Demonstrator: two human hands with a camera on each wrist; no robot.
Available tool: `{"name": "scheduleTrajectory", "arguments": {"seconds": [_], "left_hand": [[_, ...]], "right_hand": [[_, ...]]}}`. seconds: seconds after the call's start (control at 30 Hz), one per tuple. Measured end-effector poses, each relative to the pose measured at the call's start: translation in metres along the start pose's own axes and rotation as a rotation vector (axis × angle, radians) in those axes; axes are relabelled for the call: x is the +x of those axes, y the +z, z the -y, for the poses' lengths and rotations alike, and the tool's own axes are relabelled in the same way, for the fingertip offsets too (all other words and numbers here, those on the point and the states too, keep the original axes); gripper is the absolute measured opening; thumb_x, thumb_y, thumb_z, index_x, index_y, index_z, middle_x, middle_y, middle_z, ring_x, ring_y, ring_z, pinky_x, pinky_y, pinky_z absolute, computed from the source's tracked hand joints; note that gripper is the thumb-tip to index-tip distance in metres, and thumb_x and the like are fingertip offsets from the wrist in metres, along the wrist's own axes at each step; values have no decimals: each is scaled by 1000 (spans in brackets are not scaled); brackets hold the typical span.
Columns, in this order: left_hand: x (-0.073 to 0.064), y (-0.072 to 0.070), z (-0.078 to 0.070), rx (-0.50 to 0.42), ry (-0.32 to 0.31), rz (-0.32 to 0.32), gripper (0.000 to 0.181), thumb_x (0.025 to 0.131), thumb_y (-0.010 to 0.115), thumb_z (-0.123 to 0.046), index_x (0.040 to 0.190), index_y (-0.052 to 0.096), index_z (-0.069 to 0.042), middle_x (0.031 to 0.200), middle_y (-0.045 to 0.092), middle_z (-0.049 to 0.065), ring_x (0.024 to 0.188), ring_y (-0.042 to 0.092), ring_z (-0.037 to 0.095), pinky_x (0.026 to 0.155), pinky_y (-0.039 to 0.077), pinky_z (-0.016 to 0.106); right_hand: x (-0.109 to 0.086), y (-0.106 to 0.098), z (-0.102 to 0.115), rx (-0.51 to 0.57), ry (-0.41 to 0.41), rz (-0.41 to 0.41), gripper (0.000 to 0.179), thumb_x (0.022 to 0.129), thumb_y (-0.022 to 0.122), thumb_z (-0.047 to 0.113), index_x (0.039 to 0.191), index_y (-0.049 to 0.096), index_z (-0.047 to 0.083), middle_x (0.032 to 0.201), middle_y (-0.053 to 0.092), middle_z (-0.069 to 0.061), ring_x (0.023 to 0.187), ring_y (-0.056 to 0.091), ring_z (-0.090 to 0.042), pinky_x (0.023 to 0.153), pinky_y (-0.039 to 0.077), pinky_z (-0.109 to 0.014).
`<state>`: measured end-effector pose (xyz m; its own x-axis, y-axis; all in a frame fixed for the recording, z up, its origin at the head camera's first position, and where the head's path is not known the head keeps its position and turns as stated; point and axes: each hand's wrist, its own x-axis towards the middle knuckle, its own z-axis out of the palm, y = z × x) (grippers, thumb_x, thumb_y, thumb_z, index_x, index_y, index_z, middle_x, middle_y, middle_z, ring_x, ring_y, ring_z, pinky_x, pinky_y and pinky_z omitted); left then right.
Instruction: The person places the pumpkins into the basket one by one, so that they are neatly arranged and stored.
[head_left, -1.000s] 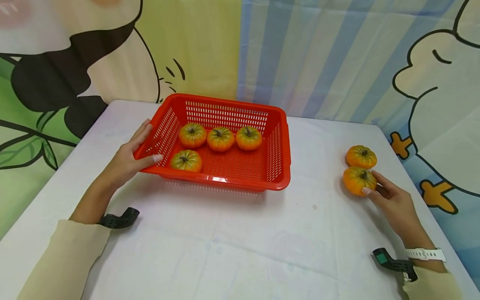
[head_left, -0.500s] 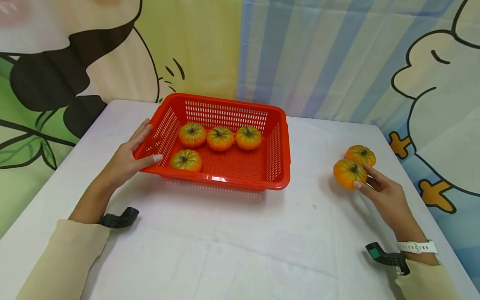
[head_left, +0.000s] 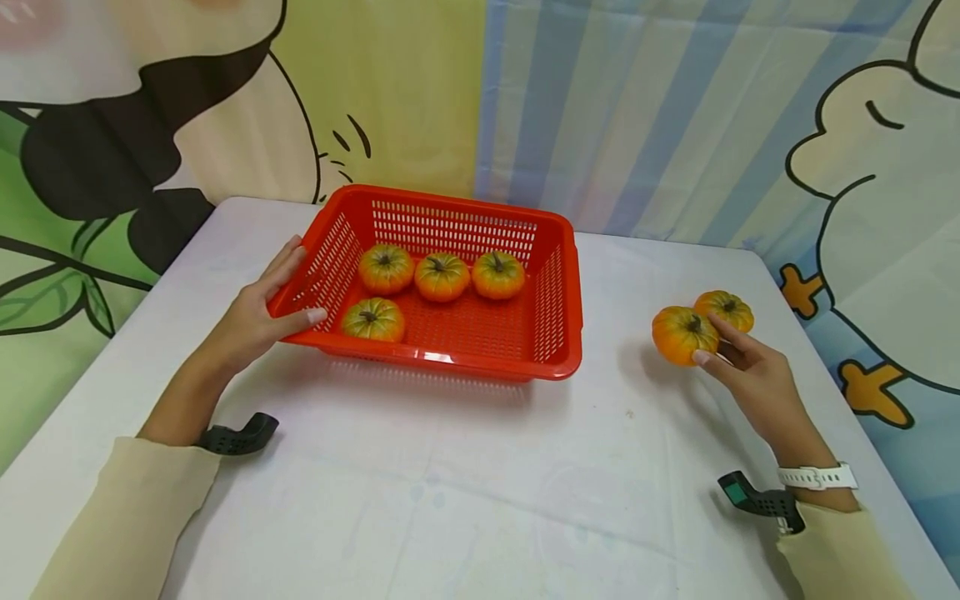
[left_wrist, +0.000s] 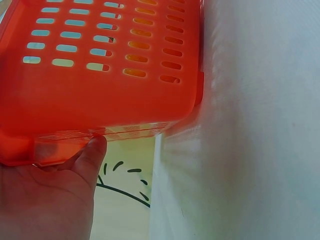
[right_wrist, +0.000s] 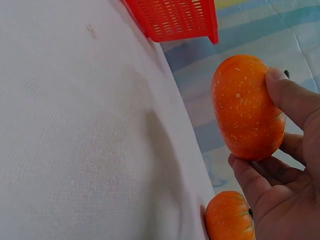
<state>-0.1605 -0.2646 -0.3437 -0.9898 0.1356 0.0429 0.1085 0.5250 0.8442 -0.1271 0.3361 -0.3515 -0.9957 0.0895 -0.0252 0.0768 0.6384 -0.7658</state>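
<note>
A red plastic basket (head_left: 480,364) with slotted walls holds several small orange-green pumpkins, one of them a front-left pumpkin (head_left: 372,321). My left hand (head_left: 251,325) grips its left end, thumb over the near corner; the left wrist view shows the fingers (left_wrist: 90,157) against the rim. Between thumb and fingers, my right hand (head_left: 757,383) pinches another pumpkin (head_left: 678,335), raised above the table, as the right wrist view of this pumpkin (right_wrist: 245,110) confirms. Just behind it a last pumpkin (head_left: 733,310) lies on the table, partly covered by the right hand and the held one.
The white-covered table (head_left: 480,500) ends at a printed cloth backdrop (head_left: 630,108) behind. Black camera mounts sit on both wrists, the left mount (head_left: 240,435) and the right mount (head_left: 761,500). The basket stands near the table's back edge.
My right hand has lifted the pumpkin off the table and carried it left and slightly away from me. The left hand and the basket have stayed in place.
</note>
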Motion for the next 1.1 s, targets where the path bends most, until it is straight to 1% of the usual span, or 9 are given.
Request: {"name": "scheduleTrajectory", "arguments": {"seconds": [0.13,0.27,0.37,0.57,0.77,0.97,1.1], "left_hand": [[0,0,0,1,2,0,90,86,71,-26,156,13,-30,160,4,-20,147,12,21,89,48,37],[-1,0,1,-9,16,-1,91,86,71,-25,156,13,-29,160,5,-19,146,13,21,88,48,30],[-1,1,0,-6,24,-2,91,86,71,-23,156,13,-29,160,5,-18,146,14,21,86,48,26],[-1,0,-3,14,11,10,92,85,72,-25,156,12,-30,159,4,-20,146,13,21,88,48,32],[-3,-2,-5,23,-13,19,92,86,71,-27,156,11,-33,159,3,-21,146,11,21,87,48,26],[-2,-2,-6,24,-13,19,93,85,72,-27,155,11,-33,159,3,-22,146,12,22,89,47,34],[-1,-1,-5,14,-8,17,93,85,72,-26,155,11,-33,159,4,-22,146,13,22,87,48,30]], "right_hand": [[4,1,5,1,-39,0,73,92,63,44,154,31,24,152,35,-16,130,44,-39,83,43,-10],[8,4,11,9,-70,2,70,92,64,42,153,33,27,152,36,-14,129,45,-37,83,43,-9],[10,7,15,28,-85,11,67,93,65,39,152,34,29,154,34,-12,130,44,-37,84,44,-10],[14,13,21,76,-102,35,70,92,67,35,153,35,24,154,35,-10,131,44,-34,84,45,-11],[16,18,30,106,-128,39,68,92,67,32,152,37,22,152,37,-8,131,45,-33,85,46,-12],[18,19,43,99,-173,31,67,92,67,33,152,37,21,148,41,-9,127,49,-31,85,46,-13],[20,21,54,106,-200,19,66,92,66,34,151,39,23,144,43,-9,126,50,-30,84,47,-14]]}}
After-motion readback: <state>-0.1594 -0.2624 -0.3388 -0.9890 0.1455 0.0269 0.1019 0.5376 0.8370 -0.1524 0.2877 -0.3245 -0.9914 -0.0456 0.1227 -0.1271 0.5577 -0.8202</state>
